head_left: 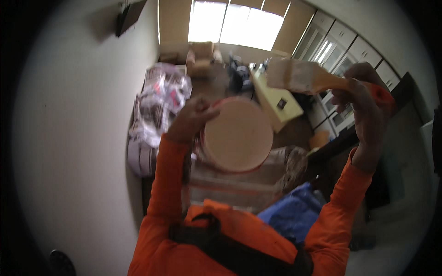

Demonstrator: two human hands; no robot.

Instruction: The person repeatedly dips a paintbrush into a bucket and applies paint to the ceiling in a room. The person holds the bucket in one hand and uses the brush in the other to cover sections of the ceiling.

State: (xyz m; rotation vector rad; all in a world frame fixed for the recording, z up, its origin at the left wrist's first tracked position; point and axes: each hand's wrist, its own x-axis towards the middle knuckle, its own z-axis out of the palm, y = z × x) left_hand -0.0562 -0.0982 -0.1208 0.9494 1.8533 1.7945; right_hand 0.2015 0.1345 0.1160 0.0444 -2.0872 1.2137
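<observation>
In my left hand (189, 120), a round paint bucket (238, 171) is gripped by its left rim, with the thumb over the edge. Its reddish rim encircles a smooth cream surface, and I cannot tell whether that is paint or a lid. My right hand (366, 99) is raised at the right, its fingers closed round the handle of a wide paintbrush (324, 80). The brush is held nearly level, its pale bristles pointing left, above and apart from the bucket. The handle looks orange, with a redder end past my hand.
Close on my left is a white wall (83, 152), with a dark screen (130, 17) high on it. Plastic-covered furniture (159, 106) stands alongside. A wrapped piece (230, 184) and blue sheeting (292, 211) are below. Farther off are a pale yellow table (278, 103), an armchair (201, 62) and cabinets (338, 43).
</observation>
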